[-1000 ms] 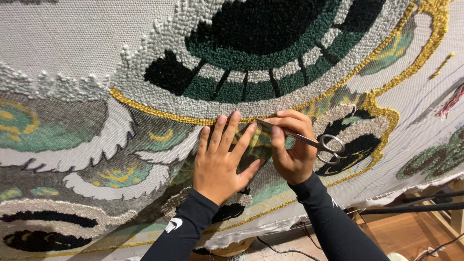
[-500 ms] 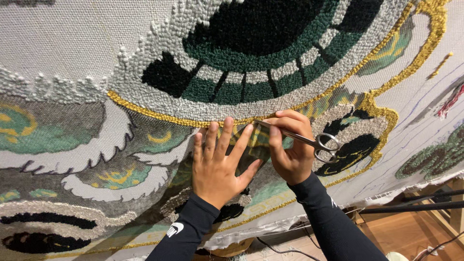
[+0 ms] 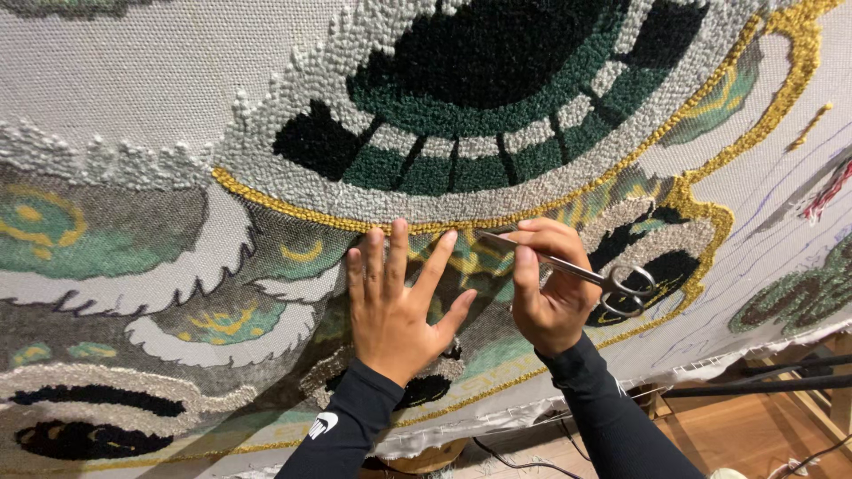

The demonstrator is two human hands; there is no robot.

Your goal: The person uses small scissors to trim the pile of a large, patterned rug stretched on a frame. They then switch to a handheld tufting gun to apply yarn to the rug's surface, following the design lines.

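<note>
Pressing flat on the rug point(image 3: 133, 80), fingers spread, mid-frame: left hand point(image 3: 397, 306). Gripping scissors point(image 3: 568, 266) just right of it: right hand point(image 3: 550, 288). Barely shifting since before, tips staying near the yellow line point(image 3: 293, 208).

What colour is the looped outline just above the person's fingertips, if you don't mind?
Golden yellow: the looped outline curves under the grey band, clearest in the head view.

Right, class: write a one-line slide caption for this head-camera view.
Left hand flat on a tufted rug while the right hand holds metal scissors at its yellow outline.
</note>
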